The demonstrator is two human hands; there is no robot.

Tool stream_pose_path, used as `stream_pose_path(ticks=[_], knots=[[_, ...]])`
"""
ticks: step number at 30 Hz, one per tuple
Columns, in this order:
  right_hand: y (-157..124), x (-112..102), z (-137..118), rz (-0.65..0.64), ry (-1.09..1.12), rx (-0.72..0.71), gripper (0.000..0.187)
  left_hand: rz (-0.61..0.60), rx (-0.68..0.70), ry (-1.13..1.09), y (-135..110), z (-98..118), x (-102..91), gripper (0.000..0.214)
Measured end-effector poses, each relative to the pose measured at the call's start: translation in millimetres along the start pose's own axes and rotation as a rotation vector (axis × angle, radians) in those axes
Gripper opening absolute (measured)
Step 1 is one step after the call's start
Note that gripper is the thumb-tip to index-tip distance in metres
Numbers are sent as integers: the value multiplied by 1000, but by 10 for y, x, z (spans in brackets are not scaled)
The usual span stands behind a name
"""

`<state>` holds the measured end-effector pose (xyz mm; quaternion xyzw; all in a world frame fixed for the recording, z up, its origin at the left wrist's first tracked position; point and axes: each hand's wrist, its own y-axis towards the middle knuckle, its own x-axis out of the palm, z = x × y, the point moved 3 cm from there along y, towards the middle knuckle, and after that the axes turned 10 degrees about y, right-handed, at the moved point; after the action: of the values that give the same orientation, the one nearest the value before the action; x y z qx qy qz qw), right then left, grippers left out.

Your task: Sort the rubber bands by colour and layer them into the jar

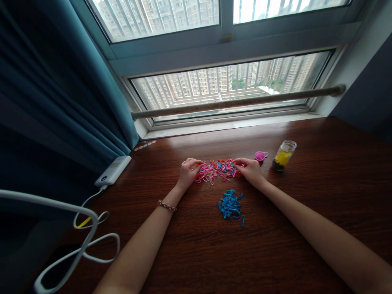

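A loose pile of small pink, red and blue rubber bands lies on the table between my hands. My left hand is at the pile's left edge, thumb and fingers drawn together; whatever is at their tips is too small to make out. On the opposite side, my right hand reaches in with thumb and forefinger pinched, a bit of blue band showing at the tips. Nearer to me sits a separate heap of blue rubber bands, with one band lying just off it.
Right of my right hand are a pink round lid and a clear jar holding yellow and dark bands. A white power bank with a looping white cable lies at left. The window stands beyond the brown table.
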<state>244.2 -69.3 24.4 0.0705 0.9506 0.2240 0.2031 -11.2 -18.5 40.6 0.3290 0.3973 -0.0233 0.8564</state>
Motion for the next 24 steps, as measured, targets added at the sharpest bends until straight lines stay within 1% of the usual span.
stream_pose_path(ticks=[2,4,6,7,8,9,12,14,15,16,18,20,22,23,24], knots=[[4,-8,10,27,56,29,16,4,10,-34,9,39,-21,12],[6,-17,5,48,99,49,16,-14,15,-73,6,122,-32,14],[6,-23,-1,63,133,68,18,-62,29,-126,-22,266,-14,15],[7,-25,0,71,146,76,19,-106,51,-157,-50,362,12,14],[7,-25,5,78,155,82,20,-155,90,-190,-87,472,46,14],[8,-24,13,85,161,83,21,-232,154,-214,-135,593,94,13],[15,-24,35,111,173,70,20,-452,415,-233,-313,946,235,12],[22,-29,20,102,201,68,18,-505,522,-213,-389,1090,275,12],[26,-32,-3,82,230,76,17,-513,546,-208,-400,1124,273,12],[29,-35,-39,47,266,88,17,-503,544,-208,-389,1129,254,12],[30,-36,-146,-65,355,124,16,-435,457,-210,-308,1041,173,13],[17,-26,-274,-219,454,167,18,-287,264,-172,-180,816,53,13],[-19,16,-387,-453,527,217,20,-129,66,-59,-69,513,-72,13],[-48,48,-426,-591,539,245,22,-78,3,10,-31,364,-122,12],[-81,81,-449,-722,532,268,23,-61,-25,70,-4,231,-155,11]])
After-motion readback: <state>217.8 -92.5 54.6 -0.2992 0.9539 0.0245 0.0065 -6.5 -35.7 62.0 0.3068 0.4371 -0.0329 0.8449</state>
